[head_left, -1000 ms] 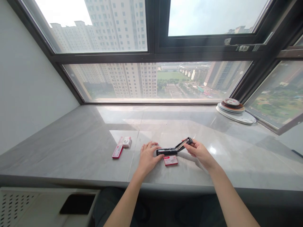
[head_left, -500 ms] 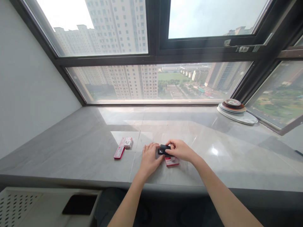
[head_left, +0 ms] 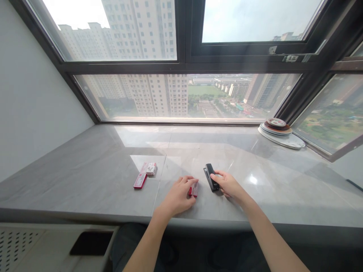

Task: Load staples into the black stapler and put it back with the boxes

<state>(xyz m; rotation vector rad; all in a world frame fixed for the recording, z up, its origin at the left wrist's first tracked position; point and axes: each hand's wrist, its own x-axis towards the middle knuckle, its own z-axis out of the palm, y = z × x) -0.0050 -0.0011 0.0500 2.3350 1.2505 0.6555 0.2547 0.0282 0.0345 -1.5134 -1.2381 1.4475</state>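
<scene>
A black stapler (head_left: 211, 177) is in the grasp of my right hand (head_left: 227, 184), its thumb on top and its length tilted toward me. To the left of it, my left hand (head_left: 179, 195) has its fingers and thumb closed around a small red and white box (head_left: 193, 189) at the sill's surface; part of the box is covered by the fingers. Farther left lie a flat red and white box (head_left: 140, 181) and, touching or very near it, a small white and pink box (head_left: 151, 169).
The grey marble-look sill (head_left: 93, 170) runs up to the window frame (head_left: 181, 122). A stack of plates (head_left: 276, 132) stands in the back right corner. Below the front edge at left is a pale perforated piece of furniture (head_left: 51, 257) with a black phone-like slab (head_left: 91, 243).
My right hand has moved right with the stapler and turned it from sideways to lengthwise. My left hand has left the stapler and taken hold of the red and white box, shifting it left.
</scene>
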